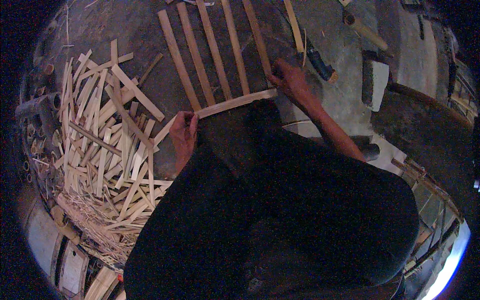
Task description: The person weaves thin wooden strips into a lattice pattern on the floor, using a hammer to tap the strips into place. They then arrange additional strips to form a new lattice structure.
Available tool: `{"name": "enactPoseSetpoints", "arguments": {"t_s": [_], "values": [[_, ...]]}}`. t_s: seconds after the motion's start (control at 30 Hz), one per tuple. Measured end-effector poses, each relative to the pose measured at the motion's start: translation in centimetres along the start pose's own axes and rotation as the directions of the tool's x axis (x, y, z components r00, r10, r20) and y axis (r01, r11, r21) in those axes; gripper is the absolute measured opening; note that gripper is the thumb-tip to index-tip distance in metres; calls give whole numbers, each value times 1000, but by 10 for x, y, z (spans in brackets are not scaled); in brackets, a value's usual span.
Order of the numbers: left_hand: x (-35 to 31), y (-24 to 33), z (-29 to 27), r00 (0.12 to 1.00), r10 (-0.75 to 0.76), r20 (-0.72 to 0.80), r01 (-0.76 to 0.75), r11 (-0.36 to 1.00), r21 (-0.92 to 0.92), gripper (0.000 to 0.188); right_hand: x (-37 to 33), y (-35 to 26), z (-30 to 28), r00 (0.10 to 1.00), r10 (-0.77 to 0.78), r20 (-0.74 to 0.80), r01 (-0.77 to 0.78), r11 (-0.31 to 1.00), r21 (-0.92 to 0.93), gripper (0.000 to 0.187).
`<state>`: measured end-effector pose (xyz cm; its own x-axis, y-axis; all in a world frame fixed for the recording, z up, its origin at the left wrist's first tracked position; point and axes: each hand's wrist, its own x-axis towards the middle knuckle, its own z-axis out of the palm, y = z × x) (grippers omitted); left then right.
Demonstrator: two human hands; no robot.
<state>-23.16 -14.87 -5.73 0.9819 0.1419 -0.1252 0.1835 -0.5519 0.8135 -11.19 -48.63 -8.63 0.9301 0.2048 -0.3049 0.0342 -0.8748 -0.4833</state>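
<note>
Five bamboo slats lie side by side on the floor ahead of me, the middle bamboo slat (214, 50) among them. A paler strip (235, 103) crosses just below their near ends, close to my body. My left hand (184, 132) is closed at the left end of this pale strip, fingertips pressed together on it. My right hand (291, 82) is closed at the near end of the rightmost slat (258, 37), just above the pale strip's right end. Its fingertips are partly hidden by the hand itself.
A loose heap of cut strips (102, 145) spreads on the left, with fine shavings (95, 220) below it. To the right lie a dark-handled tool (320, 65), a pale block (376, 85) and a bamboo tube (367, 32). Bamboo tube ends (27, 165) line the far left.
</note>
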Motion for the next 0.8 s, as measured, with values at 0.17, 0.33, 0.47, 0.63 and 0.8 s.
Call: {"name": "enactPoseSetpoints", "arguments": {"t_s": [0.17, 0.33, 0.47, 0.63, 0.8], "values": [[2, 6, -6, 996, -53, 67, 52, 998, 27, 16, -2, -14, -12, 999, -11, 30, 11, 1000, 6, 39], [0, 11, -5, 992, -115, 51, 119, 990, -75, 17, -5, -26, -21, 997, -78, -23, 78, 996, 30, 40], [3, 10, -5, 992, -111, 62, 114, 993, -33, 15, -4, -37, -30, 999, -29, 29, 26, 992, 127, 37], [18, 7, -11, 976, -153, 158, 114, 966, 231, 19, 4, -17, -19, 994, 28, 106, -43, 989, 143, 36], [39, -9, -25, 937, -164, 307, 65, 949, 308, 25, 6, -27, -25, 993, -108, 40, 99, 980, 174, 35]]}}
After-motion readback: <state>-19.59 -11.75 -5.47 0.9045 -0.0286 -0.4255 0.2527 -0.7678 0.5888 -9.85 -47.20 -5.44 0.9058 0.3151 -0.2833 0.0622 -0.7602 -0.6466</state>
